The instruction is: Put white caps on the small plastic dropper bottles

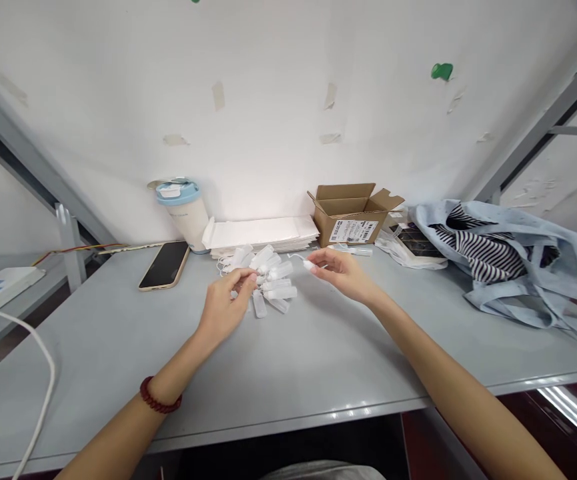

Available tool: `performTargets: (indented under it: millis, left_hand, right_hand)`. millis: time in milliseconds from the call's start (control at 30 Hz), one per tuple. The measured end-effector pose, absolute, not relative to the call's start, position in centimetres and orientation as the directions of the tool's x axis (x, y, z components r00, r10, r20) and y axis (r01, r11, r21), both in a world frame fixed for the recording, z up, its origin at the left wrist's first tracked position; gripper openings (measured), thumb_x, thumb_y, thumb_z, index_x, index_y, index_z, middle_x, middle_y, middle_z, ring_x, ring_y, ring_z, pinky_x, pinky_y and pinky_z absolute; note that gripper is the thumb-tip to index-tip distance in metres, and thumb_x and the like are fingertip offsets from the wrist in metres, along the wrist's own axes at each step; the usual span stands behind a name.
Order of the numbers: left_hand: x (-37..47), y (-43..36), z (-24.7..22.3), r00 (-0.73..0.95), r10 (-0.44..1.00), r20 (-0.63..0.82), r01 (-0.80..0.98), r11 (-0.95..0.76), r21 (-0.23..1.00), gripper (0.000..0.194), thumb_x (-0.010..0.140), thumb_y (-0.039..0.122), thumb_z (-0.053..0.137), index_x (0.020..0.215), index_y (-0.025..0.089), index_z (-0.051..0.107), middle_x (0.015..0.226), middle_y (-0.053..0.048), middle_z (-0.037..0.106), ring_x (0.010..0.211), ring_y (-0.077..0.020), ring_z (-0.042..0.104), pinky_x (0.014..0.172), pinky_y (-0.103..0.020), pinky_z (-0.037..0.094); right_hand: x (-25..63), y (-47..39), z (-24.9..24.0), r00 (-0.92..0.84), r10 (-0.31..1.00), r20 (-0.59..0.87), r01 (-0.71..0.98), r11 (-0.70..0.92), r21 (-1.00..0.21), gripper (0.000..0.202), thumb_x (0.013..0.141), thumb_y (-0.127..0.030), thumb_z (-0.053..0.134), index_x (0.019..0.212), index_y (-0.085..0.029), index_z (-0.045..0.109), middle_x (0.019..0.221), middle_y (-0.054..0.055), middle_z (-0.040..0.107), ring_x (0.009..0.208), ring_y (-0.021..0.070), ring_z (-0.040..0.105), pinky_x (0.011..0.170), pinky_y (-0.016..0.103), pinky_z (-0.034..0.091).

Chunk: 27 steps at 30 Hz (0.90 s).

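Note:
A pile of small translucent plastic bottles (279,293) with white caps and thin white strings lies on the grey table. At the pile's left edge is my left hand (225,301), thumb and fingers pinched together; what they hold, if anything, is hidden. To the right of the pile, my right hand (341,270) is closed around one small bottle (309,265). Its white cap and string poke out toward the left, while its body is hidden in my fingers. Another small bottle (358,251) lies apart, in front of the cardboard box.
Behind the pile are a stack of white paper sleeves (258,233) and an open cardboard box (349,217). A phone (165,265) and a blue-lidded cup (185,213) stand at left. A light blue cloth bag (503,233) covers the right side. A white cable (48,373) crosses the left edge.

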<state>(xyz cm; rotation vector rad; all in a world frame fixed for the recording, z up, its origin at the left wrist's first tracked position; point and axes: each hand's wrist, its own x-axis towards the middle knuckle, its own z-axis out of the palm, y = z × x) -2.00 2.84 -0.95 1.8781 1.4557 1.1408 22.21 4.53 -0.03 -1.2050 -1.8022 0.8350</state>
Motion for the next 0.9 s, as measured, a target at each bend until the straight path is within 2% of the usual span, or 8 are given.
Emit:
performTargets:
  millis: [133,300,667,900]
  left_hand:
    - [-1.6,2.6,-1.3,0.164,0.933,0.321,0.509,-0.359,0.783,0.032,0.084,0.04,0.047,0.097,0.017,0.066,0.079,-0.004,0.068,0.07,-0.0169,0.06,0.061,-0.025,0.045]
    - [-1.5,2.4,-1.4,0.204,0.925,0.322,0.502,-0.381,0.776,0.032,0.084,0.039,0.048,0.1,0.016,0.066,0.08,-0.004,0.068,0.068,-0.0161,0.06,0.059,-0.024,0.046]
    - [-1.6,2.1,-1.4,0.229,0.909,0.347,0.498,-0.416,0.761,0.024,0.082,0.03,0.047,0.092,0.017,0.065,0.074,-0.003,0.065,0.067,-0.0155,0.059,0.059,-0.024,0.046]
    - [-1.4,2.0,-1.0,0.321,0.874,0.364,0.523,-0.484,0.702,0.022,0.083,0.032,0.048,0.082,0.019,0.065,0.072,-0.002,0.065,0.065,-0.015,0.056,0.06,-0.024,0.043]
  right_hand:
    - [20.8,3.6,-0.1,-0.316,0.906,0.283,0.353,0.389,-0.851,0.019,0.081,-0.03,0.056,0.092,-0.017,0.063,0.093,0.005,0.066,0.082,0.0153,0.059,0.073,0.03,0.046]
    - [19.5,2.5,0.2,-0.372,0.879,0.297,0.372,0.435,-0.82,0.013,0.079,-0.023,0.057,0.088,-0.018,0.064,0.088,0.002,0.066,0.079,0.0142,0.057,0.071,0.028,0.044]
    - [19.2,2.3,-0.2,-0.349,0.869,0.35,0.443,0.482,-0.756,0.015,0.074,-0.016,0.056,0.087,-0.016,0.064,0.083,0.002,0.065,0.075,0.0134,0.054,0.058,0.022,0.039]
    - [19.3,2.6,-0.5,-0.337,0.836,0.434,0.444,0.547,-0.71,0.016,0.075,-0.017,0.054,0.088,-0.017,0.063,0.085,0.003,0.066,0.077,0.0146,0.056,0.064,0.025,0.043]
